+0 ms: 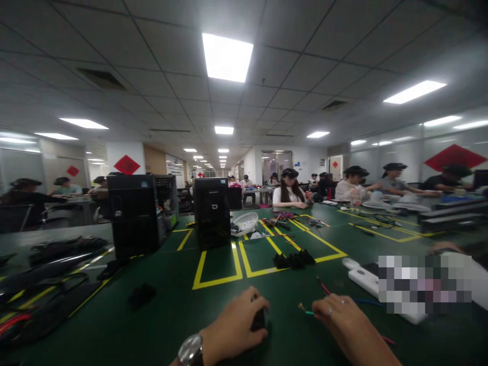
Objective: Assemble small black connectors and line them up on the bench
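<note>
left hand [233,321] gripping half-hidden dark object [258,319], right hand [345,323] pinching green wire [309,312], mostly covered by fingers

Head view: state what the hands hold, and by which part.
Left hand: a dark object, held part unclear. Right hand: a green wire, near its exposed tip.

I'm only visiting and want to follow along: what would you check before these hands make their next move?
1. Left hand has its grip on the dark object: ok, between thumb and fingers.
2. Green wire end in sight: ok, poking out past the right hand.
3. Right hand's grip on it firm: cannot tell, the fingers hide it.
4. Wires pointing one way: not ok, red wire and blue wire differ.
5. Hands apart: ok, a gap shows.
</note>
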### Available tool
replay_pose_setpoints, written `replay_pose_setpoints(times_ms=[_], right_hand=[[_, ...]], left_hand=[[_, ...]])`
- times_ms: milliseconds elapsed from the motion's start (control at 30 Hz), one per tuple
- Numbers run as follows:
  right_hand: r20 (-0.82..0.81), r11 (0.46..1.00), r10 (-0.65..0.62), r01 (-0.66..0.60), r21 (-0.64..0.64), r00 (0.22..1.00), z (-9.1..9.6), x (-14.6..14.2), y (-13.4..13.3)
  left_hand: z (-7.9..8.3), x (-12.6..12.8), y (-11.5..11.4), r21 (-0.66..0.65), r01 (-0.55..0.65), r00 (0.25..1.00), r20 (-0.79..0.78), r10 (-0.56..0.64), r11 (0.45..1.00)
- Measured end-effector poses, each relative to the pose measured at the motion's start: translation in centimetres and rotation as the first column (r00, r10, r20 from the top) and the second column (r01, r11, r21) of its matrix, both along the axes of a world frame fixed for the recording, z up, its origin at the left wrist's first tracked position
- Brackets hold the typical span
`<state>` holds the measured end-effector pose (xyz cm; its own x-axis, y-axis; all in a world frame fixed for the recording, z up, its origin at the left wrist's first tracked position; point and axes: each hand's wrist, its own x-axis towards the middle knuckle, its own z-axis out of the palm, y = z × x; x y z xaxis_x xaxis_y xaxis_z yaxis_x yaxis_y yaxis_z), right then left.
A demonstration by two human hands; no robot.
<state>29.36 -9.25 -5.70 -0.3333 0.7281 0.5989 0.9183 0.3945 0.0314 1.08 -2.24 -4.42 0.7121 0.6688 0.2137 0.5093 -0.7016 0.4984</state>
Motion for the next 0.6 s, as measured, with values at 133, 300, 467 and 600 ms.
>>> replay_pose_setpoints(times_ms=[133,300,467,600], right_hand=[[-0.02,0.983,0.137,-0.138,-0.122,0.99,0.7,-4.5,0.9],[-0.141,0.954,0.197,-0.223,-0.199,0.97,0.8,-7.1,1.0],[-0.26,0.919,0.16,-0.24,-0.312,0.952,2.5,-9.1,-0.6],[-0.302,0.932,0.097,-0.193,-0.307,0.948,3.5,-10.5,-1.4]], left_hand=[[1.5,-0.4,-1.9,0.157,0.004,0.998,0.056,-0.013,0.988],[2.0,-0.8,-3.0,0.413,0.064,0.998,-0.051,-0.047,0.909],[1.3,-1.1,-3.4,0.559,0.029,0.995,-0.092,0.027,0.829],[1.4,-1.1,-3.8,0.545,-0.037,0.999,0.004,0.042,0.838]])
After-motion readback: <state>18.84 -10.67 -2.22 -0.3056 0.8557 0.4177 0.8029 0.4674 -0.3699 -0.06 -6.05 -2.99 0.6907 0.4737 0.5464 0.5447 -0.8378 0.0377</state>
